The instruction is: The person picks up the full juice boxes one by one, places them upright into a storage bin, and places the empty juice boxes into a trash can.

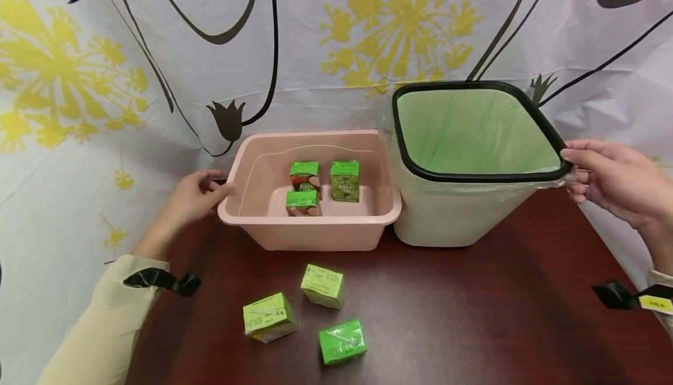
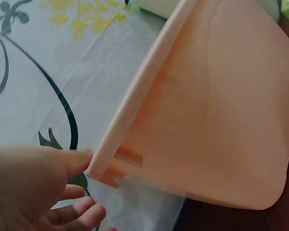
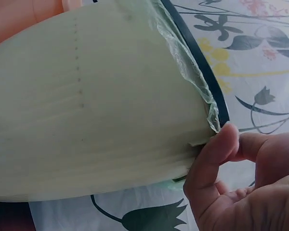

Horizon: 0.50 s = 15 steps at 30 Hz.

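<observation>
A pink plastic basin (image 1: 310,234) stands on the table. The thumb of my left hand (image 1: 191,198) touches its left rim, the other fingers loosely bent outside it. In the left wrist view, the left hand (image 2: 33,187) meets the basin's rim (image 2: 130,103) at one end. My right hand (image 1: 625,183) grips the right rim corner of a pale trash can (image 1: 447,215), thumb on top and fingers underneath. In the right wrist view, the right hand (image 3: 245,173) pinches that corner, beside the black rim ring (image 3: 202,62). A green bag lines the can.
Small green juice boxes lie in the basin, one (image 1: 344,180) apart from two others. Nearer, three more boxes (image 1: 322,285), (image 1: 270,317), (image 1: 343,342) rest on the dark red table (image 1: 447,315). A flower-patterned white sheet (image 1: 326,52) hangs behind.
</observation>
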Each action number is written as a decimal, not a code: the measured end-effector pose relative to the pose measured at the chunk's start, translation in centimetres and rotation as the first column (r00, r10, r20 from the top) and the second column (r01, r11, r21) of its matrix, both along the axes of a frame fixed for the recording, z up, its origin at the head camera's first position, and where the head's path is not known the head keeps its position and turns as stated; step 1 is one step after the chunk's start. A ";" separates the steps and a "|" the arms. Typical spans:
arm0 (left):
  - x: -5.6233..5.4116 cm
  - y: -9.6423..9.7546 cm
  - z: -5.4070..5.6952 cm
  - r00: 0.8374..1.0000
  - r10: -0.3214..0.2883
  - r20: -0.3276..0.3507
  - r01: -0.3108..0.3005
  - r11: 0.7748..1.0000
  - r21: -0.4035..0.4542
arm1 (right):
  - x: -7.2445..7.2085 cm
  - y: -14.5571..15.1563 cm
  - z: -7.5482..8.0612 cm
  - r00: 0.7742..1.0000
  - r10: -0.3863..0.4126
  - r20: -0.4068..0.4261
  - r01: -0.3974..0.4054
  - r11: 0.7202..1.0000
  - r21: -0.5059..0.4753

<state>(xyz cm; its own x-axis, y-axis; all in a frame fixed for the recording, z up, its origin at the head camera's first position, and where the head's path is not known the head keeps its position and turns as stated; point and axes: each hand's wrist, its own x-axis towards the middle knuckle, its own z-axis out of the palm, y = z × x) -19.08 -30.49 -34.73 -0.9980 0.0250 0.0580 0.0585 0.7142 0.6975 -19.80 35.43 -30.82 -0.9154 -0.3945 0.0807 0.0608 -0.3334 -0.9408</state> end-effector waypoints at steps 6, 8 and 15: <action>3.1 0.0 0.3 0.944 0.054 -0.326 -0.059 0.998 -0.006 | -0.1 -0.3 0.0 0.995 -0.096 0.031 0.094 0.994 0.058; 4.5 0.0 0.3 0.920 0.051 -0.389 -0.043 0.999 0.029 | -0.1 -0.3 -0.1 0.994 -0.106 0.031 0.104 0.993 0.054; 10.1 -0.1 -1.1 0.850 -0.126 -0.511 0.168 0.985 0.038 | -0.1 -0.2 -0.2 0.996 -0.083 0.034 0.083 0.997 0.006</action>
